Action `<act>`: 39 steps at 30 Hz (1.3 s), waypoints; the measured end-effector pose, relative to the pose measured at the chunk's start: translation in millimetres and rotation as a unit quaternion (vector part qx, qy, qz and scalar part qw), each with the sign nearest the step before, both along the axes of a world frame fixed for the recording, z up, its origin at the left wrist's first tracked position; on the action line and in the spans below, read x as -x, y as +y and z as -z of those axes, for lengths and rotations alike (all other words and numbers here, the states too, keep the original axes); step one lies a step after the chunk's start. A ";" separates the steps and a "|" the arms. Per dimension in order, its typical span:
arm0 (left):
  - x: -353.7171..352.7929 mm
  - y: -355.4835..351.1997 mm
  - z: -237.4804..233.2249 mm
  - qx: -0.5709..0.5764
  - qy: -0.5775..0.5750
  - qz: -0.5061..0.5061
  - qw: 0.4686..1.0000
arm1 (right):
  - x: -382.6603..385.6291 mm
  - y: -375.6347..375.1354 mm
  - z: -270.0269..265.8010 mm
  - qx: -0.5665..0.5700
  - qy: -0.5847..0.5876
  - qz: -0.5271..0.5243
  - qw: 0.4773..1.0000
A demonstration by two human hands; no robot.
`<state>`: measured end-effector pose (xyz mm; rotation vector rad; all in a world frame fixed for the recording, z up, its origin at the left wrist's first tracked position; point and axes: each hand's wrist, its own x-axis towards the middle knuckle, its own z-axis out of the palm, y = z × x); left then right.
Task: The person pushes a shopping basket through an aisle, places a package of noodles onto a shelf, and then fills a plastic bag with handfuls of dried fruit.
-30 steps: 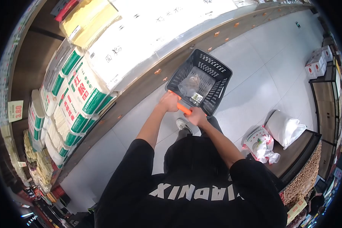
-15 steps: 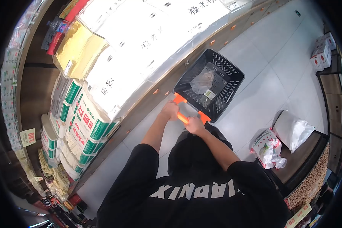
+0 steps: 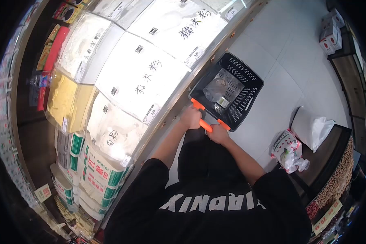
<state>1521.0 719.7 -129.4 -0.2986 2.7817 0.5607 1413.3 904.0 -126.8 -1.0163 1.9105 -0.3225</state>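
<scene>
A black plastic shopping basket point(image 3: 254, 83) with slotted walls is in front of me, its orange handle point(image 3: 205, 125) reaching toward my body. My left hand point(image 3: 190, 117) is closed around the handle's left part. Further right, my right hand point(image 3: 218, 134) grips the same handle. Inside the basket lies a clear plastic bag point(image 3: 216, 88) with a pale label point(image 3: 222, 101); its contents are hard to make out.
Along my left runs a display of flour bins point(image 3: 130, 77) with handwritten signs. Stacked flour sacks point(image 3: 99, 173) stand below them. To the right, white bags point(image 3: 313, 128) rest by a low dark shelf point(image 3: 333, 140). Cartons point(image 3: 331, 38) sit at the far right; grey floor tiles point(image 3: 280, 77) stretch ahead.
The flour bins and sacks have shifted down and left in view, and the bins look less glaring. Both hands keep their hold on the handle; the basket stays in front of me.
</scene>
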 end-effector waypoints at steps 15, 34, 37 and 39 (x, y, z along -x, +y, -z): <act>179.8 -63.4 20.3 -0.061 0.015 0.147 0.987 | 131.3 -40.8 -13.1 0.079 0.316 0.143 0.934; 429.5 -105.7 -32.8 -0.026 -0.139 0.078 0.987 | 363.7 -96.4 -4.0 0.064 0.268 0.166 0.947; 459.6 -113.5 -23.7 -0.006 -0.103 0.086 0.991 | 393.3 -102.5 -2.2 0.070 0.270 0.169 0.945; 482.8 -118.1 -26.8 -0.014 -0.137 0.092 0.986 | 416.1 -106.9 -7.7 0.062 0.263 0.162 0.949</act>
